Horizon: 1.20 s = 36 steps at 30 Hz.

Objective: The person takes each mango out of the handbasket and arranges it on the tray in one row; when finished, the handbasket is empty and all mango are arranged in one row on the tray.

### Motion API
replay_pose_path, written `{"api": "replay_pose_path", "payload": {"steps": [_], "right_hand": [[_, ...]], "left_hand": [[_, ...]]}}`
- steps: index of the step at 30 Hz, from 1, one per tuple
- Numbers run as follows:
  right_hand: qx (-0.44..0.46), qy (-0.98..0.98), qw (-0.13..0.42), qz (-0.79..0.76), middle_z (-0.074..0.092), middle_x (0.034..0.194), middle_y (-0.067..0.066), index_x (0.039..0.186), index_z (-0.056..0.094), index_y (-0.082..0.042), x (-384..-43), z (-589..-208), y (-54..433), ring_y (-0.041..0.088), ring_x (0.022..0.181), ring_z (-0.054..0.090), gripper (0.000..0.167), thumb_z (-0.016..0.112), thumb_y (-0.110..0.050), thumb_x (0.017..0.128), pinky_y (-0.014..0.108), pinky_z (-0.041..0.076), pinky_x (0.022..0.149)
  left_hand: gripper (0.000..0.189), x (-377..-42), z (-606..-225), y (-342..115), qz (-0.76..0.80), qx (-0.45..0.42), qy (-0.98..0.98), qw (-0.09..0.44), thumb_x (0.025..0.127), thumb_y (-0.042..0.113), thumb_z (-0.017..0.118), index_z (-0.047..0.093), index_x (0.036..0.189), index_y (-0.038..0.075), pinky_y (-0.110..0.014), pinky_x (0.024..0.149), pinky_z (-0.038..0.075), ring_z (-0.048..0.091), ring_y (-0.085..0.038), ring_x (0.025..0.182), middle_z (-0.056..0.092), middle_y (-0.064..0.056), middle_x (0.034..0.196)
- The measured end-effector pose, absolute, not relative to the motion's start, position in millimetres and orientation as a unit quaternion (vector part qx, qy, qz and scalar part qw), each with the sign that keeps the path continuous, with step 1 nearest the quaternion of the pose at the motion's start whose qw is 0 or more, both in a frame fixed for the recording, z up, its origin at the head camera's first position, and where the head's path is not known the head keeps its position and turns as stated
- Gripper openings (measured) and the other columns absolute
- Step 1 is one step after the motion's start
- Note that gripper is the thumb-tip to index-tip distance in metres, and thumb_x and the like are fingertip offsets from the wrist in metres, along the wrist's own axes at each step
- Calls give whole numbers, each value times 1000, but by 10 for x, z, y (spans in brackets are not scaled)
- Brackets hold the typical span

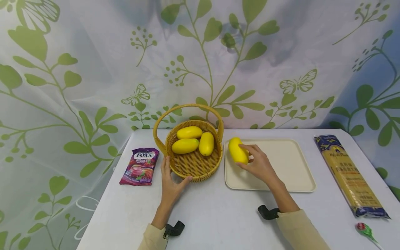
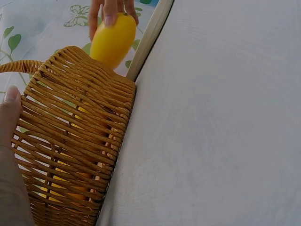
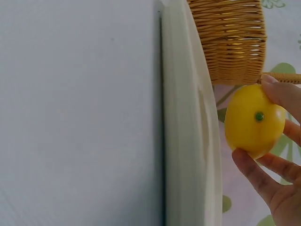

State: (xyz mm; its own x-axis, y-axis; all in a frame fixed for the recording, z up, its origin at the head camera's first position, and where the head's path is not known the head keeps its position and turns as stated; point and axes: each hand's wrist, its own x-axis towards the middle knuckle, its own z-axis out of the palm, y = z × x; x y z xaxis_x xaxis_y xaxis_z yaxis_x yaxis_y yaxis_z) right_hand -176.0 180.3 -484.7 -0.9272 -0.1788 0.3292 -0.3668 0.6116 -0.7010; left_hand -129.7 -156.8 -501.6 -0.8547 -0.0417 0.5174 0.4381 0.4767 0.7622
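A smooth yellow oval fruit [image 1: 236, 150] with a small green stem spot is in my right hand [image 1: 258, 164]. Fingers and thumb pinch it from its right side, above the left part of a cream tray [image 1: 272, 190]. In the right wrist view, the fruit [image 3: 251, 125] shows its stem end. My left hand [image 1: 172, 187] rests against the near left side of a woven basket [image 1: 193, 170], fingers straight and thumb spread along the wall. Inside the basket lie three similar yellow fruits [image 1: 185, 146]. The left wrist view shows the thumb [image 2: 10, 113] by the weave.
A purple candy bag [image 1: 139, 167] lies left of the basket. To the tray's right is a long pasta packet [image 1: 350, 175], with a wrapped lollipop [image 1: 365, 229] near it. The basket's tall handle [image 1: 187, 105] arches above it. A leaf-print curtain [image 1: 200, 62] hangs behind the table.
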Motion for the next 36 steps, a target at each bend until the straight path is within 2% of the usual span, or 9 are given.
{"api": "replay_pose_path", "payload": {"steps": [3,10,15,21,27,31,36], "right_hand": [[140,-892,99,419,55,124,16,137,55,-9,-1771,-4894,1784,31,100,62,69,85,-19,76,40,60,77],[126,-896,82,418,55,123,18,139,54,-10,-1757,-4945,1762,32,95,64,68,84,-22,78,40,60,77],[121,-897,78,418,54,122,19,141,51,-10,-1774,-4971,1759,33,98,63,70,82,-24,80,36,60,77],[107,-901,64,416,52,127,23,143,48,-9,-1780,-4996,1755,34,100,62,72,81,-28,82,37,59,78],[100,-913,65,391,52,127,23,143,48,-9,-1774,-4960,1752,36,102,61,72,79,-33,83,47,55,80],[90,-922,58,372,51,127,22,144,47,-11,-1778,-4939,1755,37,104,60,73,78,-37,83,52,52,84],[90,-928,62,357,52,125,23,144,47,-12,-1788,-4935,1763,36,102,58,73,78,-37,83,51,52,83]], "left_hand": [[113,-1365,-5163,-1609,-497,-120,-824,244,67,13,89,18,153,-5,-63,108,33,21,-44,145,14,-29,158],[117,-1449,-5390,-1694,-492,-110,-830,240,69,33,89,17,156,3,-58,111,34,20,-33,148,12,-12,163],[115,-1458,-5388,-1690,-498,-115,-825,242,72,38,87,17,156,3,-58,112,32,19,-32,149,12,-10,164],[116,-1439,-5364,-1678,-492,-113,-829,241,69,30,89,17,156,4,-60,110,33,20,-36,148,12,-14,163],[112,-1341,-5131,-1602,-498,-119,-825,239,67,11,88,18,152,-8,-63,108,32,20,-44,146,14,-28,158],[109,-1282,-4993,-1574,-497,-118,-827,235,68,10,87,20,151,-10,-62,107,34,23,-46,144,15,-31,156],[109,-1268,-4963,-1566,-495,-122,-826,240,68,8,87,19,152,-7,-62,106,35,24,-47,143,16,-33,155]]}}
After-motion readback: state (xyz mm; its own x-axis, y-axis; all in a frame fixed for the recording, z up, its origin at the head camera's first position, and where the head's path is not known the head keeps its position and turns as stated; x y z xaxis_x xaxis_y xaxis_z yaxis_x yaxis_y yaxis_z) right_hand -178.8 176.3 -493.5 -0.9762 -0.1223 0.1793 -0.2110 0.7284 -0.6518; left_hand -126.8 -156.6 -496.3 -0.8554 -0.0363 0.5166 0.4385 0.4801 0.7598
